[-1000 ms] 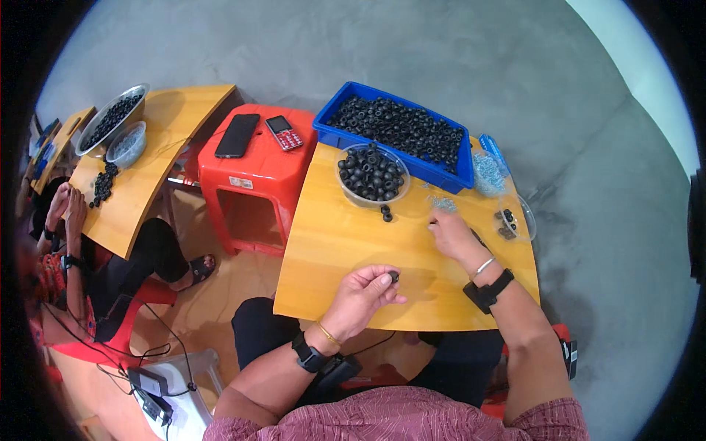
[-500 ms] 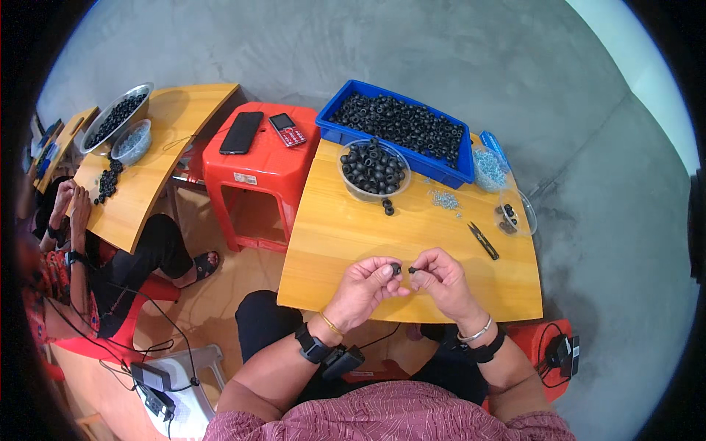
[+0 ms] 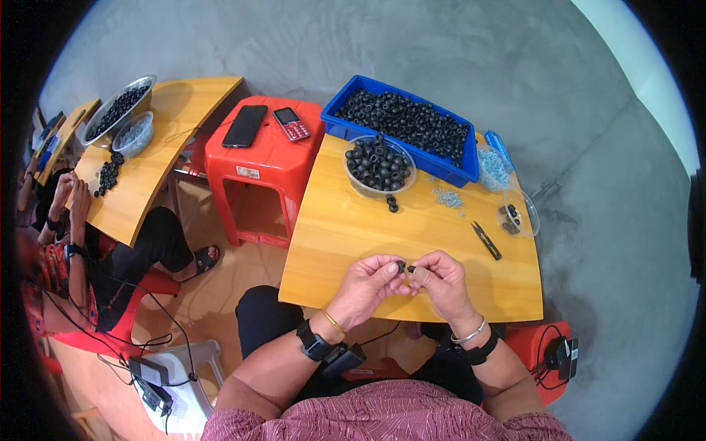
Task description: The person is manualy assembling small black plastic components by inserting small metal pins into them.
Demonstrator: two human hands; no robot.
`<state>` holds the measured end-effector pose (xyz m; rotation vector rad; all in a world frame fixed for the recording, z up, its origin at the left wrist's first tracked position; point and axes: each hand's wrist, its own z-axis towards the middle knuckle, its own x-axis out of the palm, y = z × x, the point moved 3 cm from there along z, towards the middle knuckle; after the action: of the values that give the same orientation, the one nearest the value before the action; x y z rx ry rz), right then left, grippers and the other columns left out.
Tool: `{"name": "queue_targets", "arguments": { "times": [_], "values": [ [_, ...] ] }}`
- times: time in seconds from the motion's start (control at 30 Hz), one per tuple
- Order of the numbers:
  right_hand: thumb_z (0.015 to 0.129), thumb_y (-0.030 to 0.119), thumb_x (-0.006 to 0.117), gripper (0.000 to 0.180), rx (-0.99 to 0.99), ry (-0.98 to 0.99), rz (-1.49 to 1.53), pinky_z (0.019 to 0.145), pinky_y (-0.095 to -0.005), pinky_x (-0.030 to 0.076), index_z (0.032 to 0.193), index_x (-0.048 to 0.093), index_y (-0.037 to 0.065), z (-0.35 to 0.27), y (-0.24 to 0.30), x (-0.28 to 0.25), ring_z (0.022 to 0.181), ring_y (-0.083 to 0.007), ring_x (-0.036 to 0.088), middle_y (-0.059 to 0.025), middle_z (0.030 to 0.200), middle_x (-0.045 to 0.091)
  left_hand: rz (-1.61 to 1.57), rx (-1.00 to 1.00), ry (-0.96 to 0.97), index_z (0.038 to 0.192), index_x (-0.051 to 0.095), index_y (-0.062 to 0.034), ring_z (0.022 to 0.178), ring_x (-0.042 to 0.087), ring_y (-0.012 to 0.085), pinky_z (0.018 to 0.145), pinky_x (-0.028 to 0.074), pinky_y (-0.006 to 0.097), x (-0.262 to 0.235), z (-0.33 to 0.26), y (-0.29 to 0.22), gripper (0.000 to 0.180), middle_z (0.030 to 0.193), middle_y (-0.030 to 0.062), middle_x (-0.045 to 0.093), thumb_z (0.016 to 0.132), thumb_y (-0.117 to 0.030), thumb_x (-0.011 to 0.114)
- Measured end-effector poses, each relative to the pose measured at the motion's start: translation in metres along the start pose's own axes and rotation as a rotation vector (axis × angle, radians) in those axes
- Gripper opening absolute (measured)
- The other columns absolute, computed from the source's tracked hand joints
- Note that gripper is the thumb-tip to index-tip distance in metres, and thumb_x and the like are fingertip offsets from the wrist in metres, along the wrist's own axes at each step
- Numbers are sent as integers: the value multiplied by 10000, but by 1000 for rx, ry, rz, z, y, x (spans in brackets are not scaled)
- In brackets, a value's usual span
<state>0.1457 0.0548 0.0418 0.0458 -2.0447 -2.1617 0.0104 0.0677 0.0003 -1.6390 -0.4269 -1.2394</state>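
Both hands meet over the table's (image 3: 346, 242) near edge: left hand (image 3: 365, 283) and right hand (image 3: 439, 278) pinch one small black ring (image 3: 401, 266) between fingertips (bowl (image 3: 379, 165) of rings well beyond).

Tiny part (image 3: 401, 265) between fingers (image 3: 388, 270), indistinct

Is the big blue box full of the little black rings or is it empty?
Full. The blue box is heaped with black rings almost to its rim.
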Motion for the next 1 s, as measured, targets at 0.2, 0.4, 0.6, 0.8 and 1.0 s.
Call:
{"name": "queue_targets", "arguments": {
  "times": [0.2,0.4,0.6,0.8,1.0],
  "values": [
    [805,25,549,51,10,-1,51,533,-210,465,835,525,-9,-1,-3,1,591,-88,545,-70,720,594,27,-3,8,965,538,16,740,576,154,696,508,284,2,0,-1,151,853,102,589,856,-67,475],
    [809,23,540,32,19,-19,65,526,-208,471,818,524,-3,-3,-2,4,593,-96,557,-73,714,594,43,-1,-38,959,533,24,704,571,157,691,514,308,3,0,1,135,771,78,562,853,-30,468],
    [810,18,533,23,22,-38,87,516,-210,471,800,521,1,-3,-7,3,587,-99,556,-76,701,590,53,30,12,957,541,20,743,594,195,691,506,314,1,0,2,145,848,126,597,857,-41,455],
    [804,7,534,47,9,-56,120,510,-214,466,764,512,2,-3,-9,4,570,-103,541,-80,683,581,125,10,-28,947,551,18,727,591,187,673,502,296,0,1,3,138,841,120,600,848,-39,472],
    [805,3,529,36,4,-9,126,519,-236,466,780,505,14,-5,-4,8,583,-129,553,-94,701,586,166,30,-77,917,569,20,679,577,162,633,498,256,-1,0,4,122,826,110,605,836,-29,492]
  ]
}}
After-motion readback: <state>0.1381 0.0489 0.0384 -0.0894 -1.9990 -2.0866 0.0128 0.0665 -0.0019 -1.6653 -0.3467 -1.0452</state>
